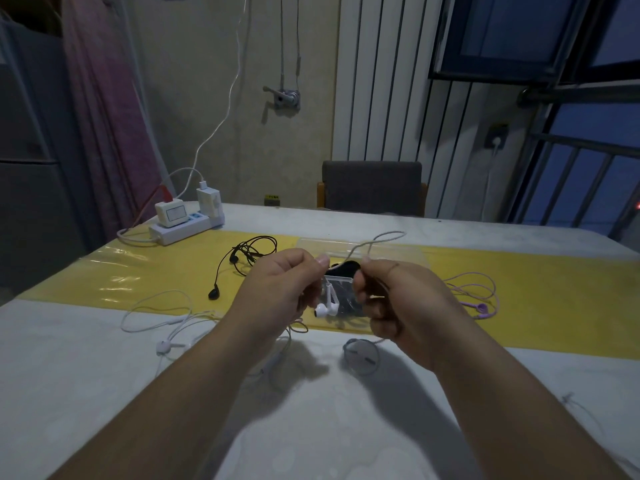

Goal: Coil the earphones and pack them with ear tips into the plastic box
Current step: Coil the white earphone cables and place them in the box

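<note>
The left hand and right hand are each pinching the white earphones above the middle of the table, with the cable looping loose above the right one. The clear plastic box is showing between them, so coiling is probably only beginning and packing is lying ahead. Black earphones and purple earphones are lying beyond.

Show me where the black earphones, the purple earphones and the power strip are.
black earphones (pixel 214 293): head view, on the nearer earbud.
purple earphones (pixel 481 308): head view, on an earbud.
power strip (pixel 180 231): head view, on its white casing.
</note>
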`<action>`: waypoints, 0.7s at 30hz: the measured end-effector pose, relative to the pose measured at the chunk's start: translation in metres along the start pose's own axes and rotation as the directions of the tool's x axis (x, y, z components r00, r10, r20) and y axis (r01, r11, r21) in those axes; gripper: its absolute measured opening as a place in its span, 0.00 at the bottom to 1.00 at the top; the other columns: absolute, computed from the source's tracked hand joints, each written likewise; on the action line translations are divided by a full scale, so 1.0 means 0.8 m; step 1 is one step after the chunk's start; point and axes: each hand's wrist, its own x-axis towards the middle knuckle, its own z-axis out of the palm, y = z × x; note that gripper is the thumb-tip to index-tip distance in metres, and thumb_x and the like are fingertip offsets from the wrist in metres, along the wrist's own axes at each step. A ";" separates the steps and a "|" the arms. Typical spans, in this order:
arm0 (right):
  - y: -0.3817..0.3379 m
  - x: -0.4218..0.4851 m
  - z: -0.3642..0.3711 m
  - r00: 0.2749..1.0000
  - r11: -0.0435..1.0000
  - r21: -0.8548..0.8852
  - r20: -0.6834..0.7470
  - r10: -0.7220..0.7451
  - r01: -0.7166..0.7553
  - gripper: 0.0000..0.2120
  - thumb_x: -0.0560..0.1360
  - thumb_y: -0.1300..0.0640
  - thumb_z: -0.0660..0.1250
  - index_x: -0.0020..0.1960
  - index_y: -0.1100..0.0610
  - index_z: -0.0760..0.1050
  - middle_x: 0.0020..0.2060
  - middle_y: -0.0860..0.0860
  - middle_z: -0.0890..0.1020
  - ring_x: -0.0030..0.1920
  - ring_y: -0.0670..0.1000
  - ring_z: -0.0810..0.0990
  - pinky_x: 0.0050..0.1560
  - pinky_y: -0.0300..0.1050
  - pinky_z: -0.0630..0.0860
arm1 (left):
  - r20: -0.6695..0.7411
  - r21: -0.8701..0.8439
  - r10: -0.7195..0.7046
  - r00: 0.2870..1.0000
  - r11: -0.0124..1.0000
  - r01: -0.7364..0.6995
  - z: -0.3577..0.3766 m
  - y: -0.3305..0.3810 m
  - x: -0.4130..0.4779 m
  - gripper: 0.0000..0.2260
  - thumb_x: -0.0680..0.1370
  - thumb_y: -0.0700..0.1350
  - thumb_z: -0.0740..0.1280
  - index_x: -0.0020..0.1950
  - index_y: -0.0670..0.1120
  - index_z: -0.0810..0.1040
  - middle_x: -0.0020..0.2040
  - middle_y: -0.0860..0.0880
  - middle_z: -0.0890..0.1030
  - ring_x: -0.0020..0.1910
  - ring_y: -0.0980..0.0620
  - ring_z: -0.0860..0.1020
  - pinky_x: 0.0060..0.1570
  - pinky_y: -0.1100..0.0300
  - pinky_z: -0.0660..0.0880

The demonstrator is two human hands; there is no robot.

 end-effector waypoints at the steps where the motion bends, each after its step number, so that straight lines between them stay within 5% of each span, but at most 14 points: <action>1: 0.001 -0.001 0.001 0.999 0.990 -0.139 -0.039 -0.035 0.029 0.20 0.81 0.52 0.59 0.31 0.56 0.73 0.26 0.53 0.75 0.23 0.48 0.62 0.23 0.37 0.56 | 0.003 -0.005 0.004 1.000 1.000 -0.004 0.001 0.000 0.000 0.18 0.79 0.41 0.65 0.28 0.46 0.72 0.25 0.49 0.70 0.23 0.55 0.65 0.24 0.64 0.59; 3: 0.002 -0.002 0.003 0.990 0.937 -0.335 -0.062 -0.126 0.098 0.22 0.81 0.49 0.59 0.30 0.55 0.73 0.26 0.52 0.77 0.20 0.47 0.63 0.24 0.38 0.57 | 0.011 -0.013 0.016 1.000 1.000 -0.016 0.004 0.001 -0.001 0.17 0.79 0.40 0.64 0.29 0.44 0.71 0.24 0.50 0.70 0.21 0.56 0.65 0.23 0.65 0.59; 9: 0.009 0.000 0.007 0.994 0.958 -0.266 0.051 -0.101 0.111 0.05 0.72 0.61 0.66 0.37 0.54 0.75 0.29 0.50 0.74 0.23 0.45 0.62 0.23 0.36 0.56 | 0.000 0.019 0.056 0.998 0.998 -0.056 0.003 -0.002 -0.001 0.16 0.79 0.41 0.64 0.32 0.41 0.70 0.24 0.49 0.67 0.23 0.55 0.62 0.24 0.64 0.59; 21: 0.007 -0.002 0.003 0.961 0.935 -0.243 0.161 -0.225 0.259 0.10 0.70 0.67 0.71 0.33 0.58 0.74 0.23 0.47 0.71 0.21 0.42 0.64 0.22 0.30 0.60 | -0.019 0.067 0.103 0.994 0.993 -0.102 0.001 -0.011 0.004 0.17 0.78 0.46 0.66 0.33 0.41 0.67 0.28 0.43 0.66 0.26 0.51 0.62 0.27 0.60 0.61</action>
